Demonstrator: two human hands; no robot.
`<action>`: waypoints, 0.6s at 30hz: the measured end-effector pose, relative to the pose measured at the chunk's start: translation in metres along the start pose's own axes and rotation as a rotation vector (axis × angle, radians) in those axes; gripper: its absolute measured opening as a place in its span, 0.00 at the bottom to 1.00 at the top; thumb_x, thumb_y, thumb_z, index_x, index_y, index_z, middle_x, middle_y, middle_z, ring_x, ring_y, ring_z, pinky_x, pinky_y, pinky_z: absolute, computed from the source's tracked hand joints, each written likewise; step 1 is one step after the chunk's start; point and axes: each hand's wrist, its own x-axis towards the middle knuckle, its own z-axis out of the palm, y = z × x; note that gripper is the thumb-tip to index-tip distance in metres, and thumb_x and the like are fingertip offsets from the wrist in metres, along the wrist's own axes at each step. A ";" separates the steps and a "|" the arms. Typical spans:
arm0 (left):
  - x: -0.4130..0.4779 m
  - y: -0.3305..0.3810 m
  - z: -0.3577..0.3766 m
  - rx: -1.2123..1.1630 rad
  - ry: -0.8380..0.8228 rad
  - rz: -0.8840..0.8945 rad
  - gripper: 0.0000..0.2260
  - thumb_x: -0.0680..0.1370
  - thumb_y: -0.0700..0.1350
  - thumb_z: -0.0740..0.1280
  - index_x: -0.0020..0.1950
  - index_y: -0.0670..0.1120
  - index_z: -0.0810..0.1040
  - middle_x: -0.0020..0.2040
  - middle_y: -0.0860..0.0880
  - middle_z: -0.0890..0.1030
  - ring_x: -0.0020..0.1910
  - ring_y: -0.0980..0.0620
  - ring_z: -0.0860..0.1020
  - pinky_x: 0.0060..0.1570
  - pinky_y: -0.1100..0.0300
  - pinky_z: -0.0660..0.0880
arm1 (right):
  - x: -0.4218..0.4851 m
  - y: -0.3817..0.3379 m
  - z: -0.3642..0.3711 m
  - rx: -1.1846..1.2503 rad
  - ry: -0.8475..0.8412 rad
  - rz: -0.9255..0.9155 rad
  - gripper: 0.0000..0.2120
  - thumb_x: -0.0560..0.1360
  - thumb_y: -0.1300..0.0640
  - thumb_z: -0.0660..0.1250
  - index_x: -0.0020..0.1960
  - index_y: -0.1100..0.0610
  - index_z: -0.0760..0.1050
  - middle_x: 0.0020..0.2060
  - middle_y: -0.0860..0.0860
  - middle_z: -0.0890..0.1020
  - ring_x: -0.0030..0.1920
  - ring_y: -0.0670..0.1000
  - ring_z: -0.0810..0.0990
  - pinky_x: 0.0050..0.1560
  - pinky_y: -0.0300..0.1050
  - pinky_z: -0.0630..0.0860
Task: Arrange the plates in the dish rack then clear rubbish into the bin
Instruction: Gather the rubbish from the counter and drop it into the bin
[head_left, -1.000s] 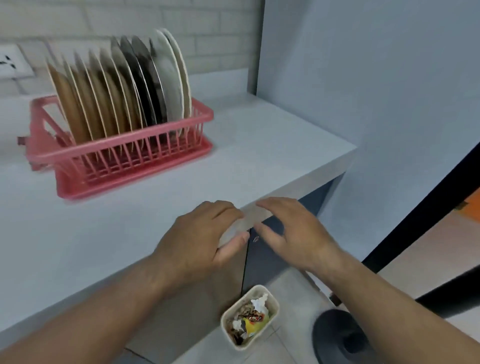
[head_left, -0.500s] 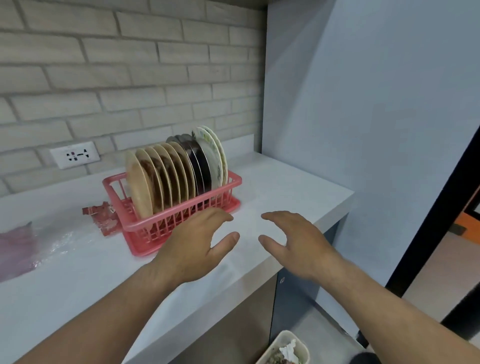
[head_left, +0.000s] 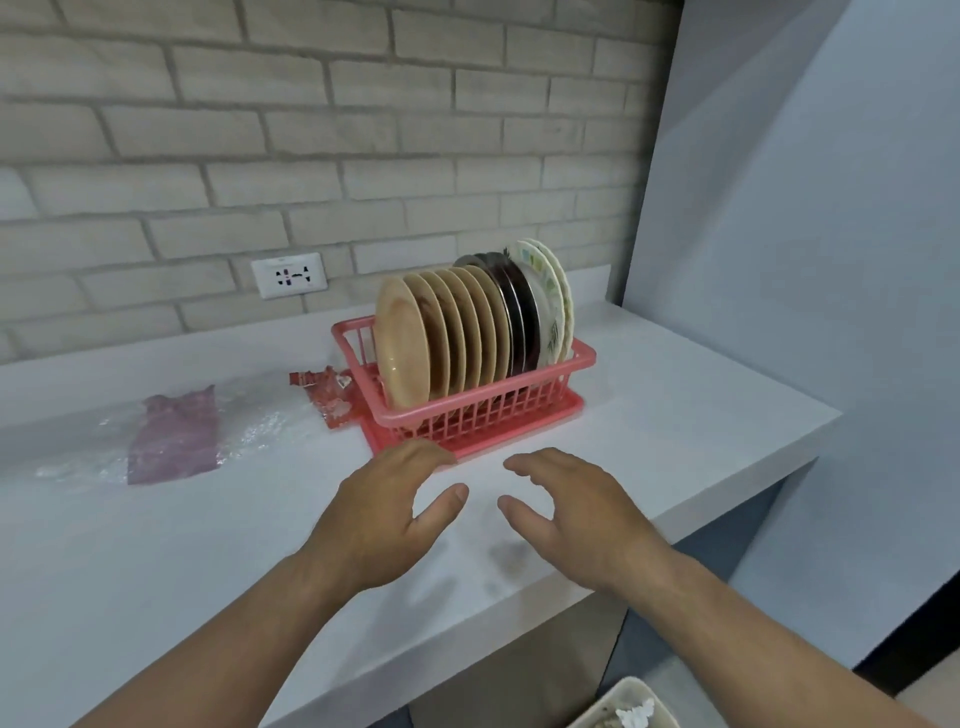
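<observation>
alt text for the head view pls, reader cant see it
Two empty, open hands, left hand and right hand, hover over a white counter before a pink dish rack full of upright plates. Wrappers and plastic lie left.

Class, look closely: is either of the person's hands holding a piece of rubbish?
No: the left hand and right hand hover open and empty above the white countertop.

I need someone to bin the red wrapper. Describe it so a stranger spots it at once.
Find the pink dish rack full of upright plates on the white counter. At the rack's left end, touching its base, lies the red wrapper, crumpled and partly see-through. Unlike the flat purple plastic bag further left, it is bright red.
</observation>
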 end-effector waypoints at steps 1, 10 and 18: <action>-0.004 -0.012 -0.005 0.001 -0.001 -0.012 0.20 0.77 0.65 0.55 0.64 0.59 0.72 0.61 0.64 0.74 0.59 0.65 0.69 0.56 0.65 0.67 | 0.006 -0.011 0.010 0.003 -0.017 -0.023 0.24 0.77 0.36 0.56 0.70 0.43 0.66 0.66 0.38 0.71 0.64 0.40 0.69 0.65 0.39 0.66; -0.019 -0.171 -0.065 0.084 -0.008 -0.129 0.18 0.78 0.61 0.58 0.62 0.55 0.74 0.61 0.61 0.74 0.62 0.59 0.70 0.58 0.62 0.68 | 0.083 -0.106 0.117 0.043 -0.149 -0.114 0.22 0.78 0.41 0.59 0.71 0.46 0.67 0.66 0.41 0.73 0.64 0.42 0.69 0.64 0.36 0.65; 0.028 -0.315 -0.076 0.397 -0.194 -0.526 0.27 0.77 0.65 0.55 0.71 0.54 0.63 0.74 0.48 0.60 0.73 0.44 0.55 0.66 0.39 0.60 | 0.143 -0.154 0.166 0.030 -0.165 -0.053 0.21 0.79 0.43 0.59 0.70 0.47 0.69 0.65 0.41 0.74 0.63 0.42 0.71 0.63 0.34 0.64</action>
